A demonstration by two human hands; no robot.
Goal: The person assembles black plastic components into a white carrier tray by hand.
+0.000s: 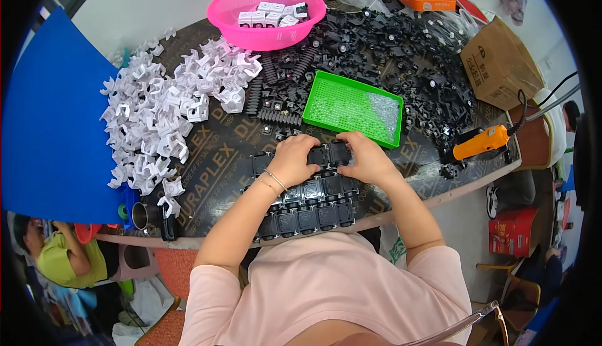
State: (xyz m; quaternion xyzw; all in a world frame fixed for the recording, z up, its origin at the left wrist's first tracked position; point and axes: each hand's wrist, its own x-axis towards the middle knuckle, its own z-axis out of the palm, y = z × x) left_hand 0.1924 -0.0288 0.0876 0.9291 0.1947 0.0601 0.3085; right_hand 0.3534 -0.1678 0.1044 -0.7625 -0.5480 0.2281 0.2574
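Note:
Several rows of square black plastic parts [306,219] with round wheel-like ends lie on the table right in front of me. At the far row, my left hand [296,160] is closed against the black parts, its thumb and fingertips pressing at a square piece [318,156]. Just to the right, my right hand [365,158] pinches the end piece of the same row [339,153] between thumb and fingers. Some of the row is hidden under my left hand. Beyond my hands sits a green tray [309,118] with small clear and silvery pieces in it.
White plastic brackets [153,111] are heaped at the left, loose black parts [433,70] at the back right. A pink basket [266,39] holds white assembled pieces. An orange electric screwdriver [481,143] lies right, near a cardboard box [501,64]. A metal cup [145,216] stands front left.

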